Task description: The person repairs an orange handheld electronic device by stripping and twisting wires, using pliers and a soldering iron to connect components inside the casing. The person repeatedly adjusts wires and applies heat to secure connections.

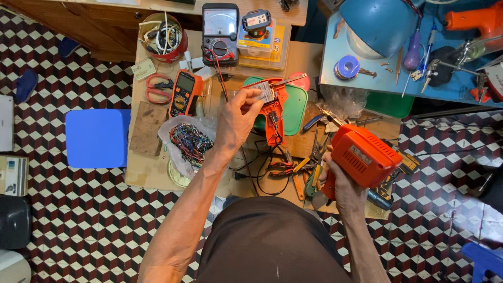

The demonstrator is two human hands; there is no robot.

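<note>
Your right hand (pixel 340 183) wraps the orange soldering gun (pixel 362 157), so its grip is hidden from you. Your left hand (pixel 238 118) covers part of the opened orange tool (pixel 273 112). Bag of wires (pixel 188 141): single strands too fine to tell. Orange drill (pixel 479 20) cut off at frame edge.

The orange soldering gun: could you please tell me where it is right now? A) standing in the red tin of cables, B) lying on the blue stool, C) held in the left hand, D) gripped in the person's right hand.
D: the right hand is wrapped around the handle of the orange soldering gun, held above the workbench.
</note>
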